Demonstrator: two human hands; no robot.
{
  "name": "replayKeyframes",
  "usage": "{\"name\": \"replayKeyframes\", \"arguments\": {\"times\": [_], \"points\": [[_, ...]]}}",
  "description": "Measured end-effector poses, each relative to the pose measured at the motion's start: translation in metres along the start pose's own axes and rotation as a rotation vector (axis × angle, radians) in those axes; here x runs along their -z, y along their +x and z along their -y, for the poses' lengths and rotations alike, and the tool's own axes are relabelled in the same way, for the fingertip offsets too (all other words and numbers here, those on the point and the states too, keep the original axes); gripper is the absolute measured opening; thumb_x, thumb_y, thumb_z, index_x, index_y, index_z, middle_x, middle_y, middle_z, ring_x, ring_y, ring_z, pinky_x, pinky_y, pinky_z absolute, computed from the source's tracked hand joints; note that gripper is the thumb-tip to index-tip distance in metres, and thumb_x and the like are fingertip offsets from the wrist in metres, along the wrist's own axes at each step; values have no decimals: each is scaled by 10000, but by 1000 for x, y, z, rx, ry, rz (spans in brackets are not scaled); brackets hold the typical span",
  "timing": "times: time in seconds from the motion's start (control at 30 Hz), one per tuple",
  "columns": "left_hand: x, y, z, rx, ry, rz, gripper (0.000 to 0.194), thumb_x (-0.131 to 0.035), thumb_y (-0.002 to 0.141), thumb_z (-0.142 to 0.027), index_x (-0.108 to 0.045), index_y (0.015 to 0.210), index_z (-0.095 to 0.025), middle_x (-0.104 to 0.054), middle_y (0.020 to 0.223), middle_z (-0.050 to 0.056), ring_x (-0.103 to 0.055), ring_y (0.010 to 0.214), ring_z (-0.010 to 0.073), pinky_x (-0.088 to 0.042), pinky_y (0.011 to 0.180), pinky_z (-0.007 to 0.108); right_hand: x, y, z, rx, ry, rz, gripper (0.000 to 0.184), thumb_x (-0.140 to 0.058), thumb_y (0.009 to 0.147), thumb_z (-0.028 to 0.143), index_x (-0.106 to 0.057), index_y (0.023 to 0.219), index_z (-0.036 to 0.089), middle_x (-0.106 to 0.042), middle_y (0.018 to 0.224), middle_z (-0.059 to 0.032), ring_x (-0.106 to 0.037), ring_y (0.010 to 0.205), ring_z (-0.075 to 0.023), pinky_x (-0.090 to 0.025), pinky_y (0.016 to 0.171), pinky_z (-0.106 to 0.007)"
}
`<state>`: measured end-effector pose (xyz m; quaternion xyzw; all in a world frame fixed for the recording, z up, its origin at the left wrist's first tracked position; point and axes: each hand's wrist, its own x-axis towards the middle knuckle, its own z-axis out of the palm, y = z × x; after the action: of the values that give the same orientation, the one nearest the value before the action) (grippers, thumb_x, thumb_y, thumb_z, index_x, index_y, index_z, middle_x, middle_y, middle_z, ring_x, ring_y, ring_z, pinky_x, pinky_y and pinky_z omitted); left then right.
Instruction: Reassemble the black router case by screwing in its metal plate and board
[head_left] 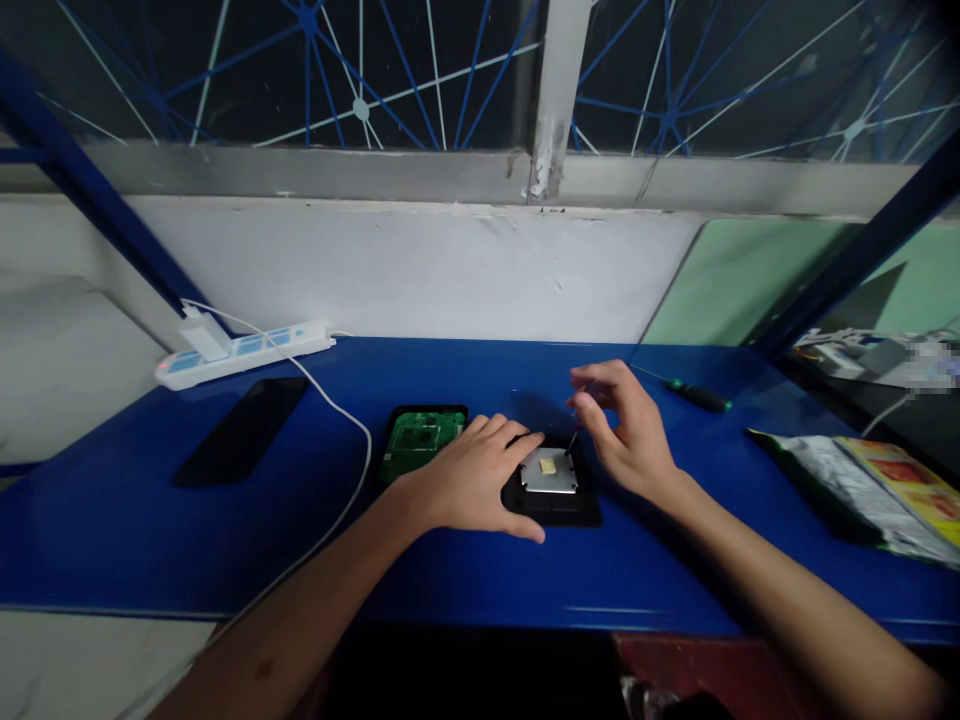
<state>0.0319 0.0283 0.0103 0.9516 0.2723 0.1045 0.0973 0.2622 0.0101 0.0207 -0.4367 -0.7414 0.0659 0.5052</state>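
Observation:
My left hand [480, 475] lies with spread fingers across the left side of a black plastic cover [589, 508], its thumb by the near edge. A silver metal plate [559, 482] with a pale square pad [548, 466] is set in this cover. Between thumb and fingers, my right hand [622, 425] pinches a thin screwdriver [573, 438], whose tip points down at the plate's far right corner. Most of its handle is hidden by the fingers. Left of the cover, partly behind my left hand, a green circuit board [420, 445] sits in a black housing.
A green-handled screwdriver [697, 395] lies at the back right. Foil packaging [870, 490] rests on the right of the blue table [465, 590]. At the left are a black phone [240, 432], a white power strip [255, 350] and a white cable [352, 425] running toward the front.

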Motion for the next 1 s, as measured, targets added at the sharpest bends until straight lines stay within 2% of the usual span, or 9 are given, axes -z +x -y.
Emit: {"name": "replayKeyframes", "arguments": {"times": [0.3,0.53,0.73,0.83,0.9,1.0], "points": [[1,0,0,2,-11,13,1035,-665,695,-825,-430,1485,-198,-550,1389,129,-481,1265,355,-326,1109,516,3,3,2,52,-24,-35,213,-579,973,259,-605,1184,280,-543,974,-35,-595,808,-160,-581,681,-352],[1,0,0,1,-16,12,1028,-673,692,-821,-440,1477,-199,-554,1386,128,-484,1262,351,-325,1108,514,3,5,2,87,-24,-63,170,-639,940,258,-649,1108,288,-576,962,-39,-591,794,-166,-588,643,-345],[1,0,0,12,-28,24,1037,-678,685,-821,-444,1475,-191,-550,1381,134,-483,1259,361,-334,1102,517,2,0,3,7,30,-80,266,-489,1007,216,-572,1255,267,-685,1006,-43,-686,783,-151,-602,694,-342],[1,0,0,12,-31,21,1049,-670,691,-823,-423,1491,-192,-547,1387,131,-481,1265,361,-326,1110,525,2,-1,3,-3,40,-55,255,-432,1027,222,-574,1236,261,-707,1081,-51,-700,816,-151,-599,736,-350],[1,0,0,11,-34,22,1046,-656,700,-828,-419,1494,-191,-544,1394,133,-481,1267,362,-322,1112,530,3,0,2,20,26,-57,218,-476,1014,244,-602,1191,256,-679,1079,-59,-686,833,-162,-595,710,-347],[2,0,-1,13,-33,24,1047,-668,699,-820,-419,1491,-183,-546,1396,140,-477,1272,362,-317,1115,528,4,4,2,69,-24,-114,171,-618,951,272,-645,1118,252,-614,970,-46,-637,799,-162,-579,633,-314]]}}
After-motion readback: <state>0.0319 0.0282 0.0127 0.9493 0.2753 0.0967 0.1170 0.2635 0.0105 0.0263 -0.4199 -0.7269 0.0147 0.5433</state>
